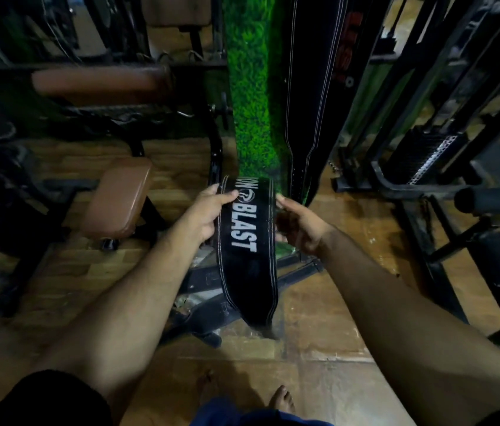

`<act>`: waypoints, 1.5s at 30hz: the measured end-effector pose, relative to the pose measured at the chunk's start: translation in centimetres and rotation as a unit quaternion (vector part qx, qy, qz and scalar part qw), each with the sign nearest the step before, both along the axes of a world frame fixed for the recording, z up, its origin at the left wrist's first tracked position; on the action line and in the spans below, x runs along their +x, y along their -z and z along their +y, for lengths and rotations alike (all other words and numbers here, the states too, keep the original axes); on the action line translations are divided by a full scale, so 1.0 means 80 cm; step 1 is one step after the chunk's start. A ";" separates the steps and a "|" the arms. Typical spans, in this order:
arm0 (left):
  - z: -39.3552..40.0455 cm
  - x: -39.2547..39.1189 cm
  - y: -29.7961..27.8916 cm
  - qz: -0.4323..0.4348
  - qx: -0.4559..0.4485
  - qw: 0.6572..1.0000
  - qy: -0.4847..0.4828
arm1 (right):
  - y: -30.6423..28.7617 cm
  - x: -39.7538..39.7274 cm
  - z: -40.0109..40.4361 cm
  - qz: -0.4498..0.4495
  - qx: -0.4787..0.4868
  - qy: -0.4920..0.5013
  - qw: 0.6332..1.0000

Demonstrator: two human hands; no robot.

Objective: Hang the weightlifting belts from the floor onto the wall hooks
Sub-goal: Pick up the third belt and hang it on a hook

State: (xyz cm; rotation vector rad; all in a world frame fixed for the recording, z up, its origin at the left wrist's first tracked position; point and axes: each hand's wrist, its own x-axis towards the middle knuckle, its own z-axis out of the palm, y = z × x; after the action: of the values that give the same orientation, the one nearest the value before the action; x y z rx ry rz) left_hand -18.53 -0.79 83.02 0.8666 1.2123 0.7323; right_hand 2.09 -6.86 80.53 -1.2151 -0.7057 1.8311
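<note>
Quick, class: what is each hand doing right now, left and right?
Left hand: grips the left edge of the black belt, thumb over its face.
Right hand: fingers curl at the belt's right edge; a firm grip cannot be told.

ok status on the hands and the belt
Left hand grips belt edge; right hand at its other edge. Second belt already hanging on green wall. Bench frame underfoot.

Matt black suede-like belt with white stitching; glossy wood-plank floor; smooth brown vinyl bench pad; rough green artificial-grass wall panel; black painted metal frames.
</note>
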 end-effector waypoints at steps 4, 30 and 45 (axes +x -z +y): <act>-0.026 0.021 -0.020 -0.024 0.071 0.993 0.089 | -0.047 0.005 0.027 -0.026 0.016 0.085 0.996; 0.052 0.047 -0.197 -0.076 0.305 0.949 0.008 | -0.234 -0.006 0.105 -0.078 0.282 0.093 0.952; 0.201 0.014 -0.258 -0.186 0.134 0.966 0.118 | -0.289 -0.009 0.196 -0.167 0.350 0.008 0.922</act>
State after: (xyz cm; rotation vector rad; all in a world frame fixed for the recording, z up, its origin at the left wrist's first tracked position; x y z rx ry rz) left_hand -17.41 15.27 103.68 1.0225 0.6716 0.8317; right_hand 1.39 8.82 103.66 -1.0276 -1.3910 1.1768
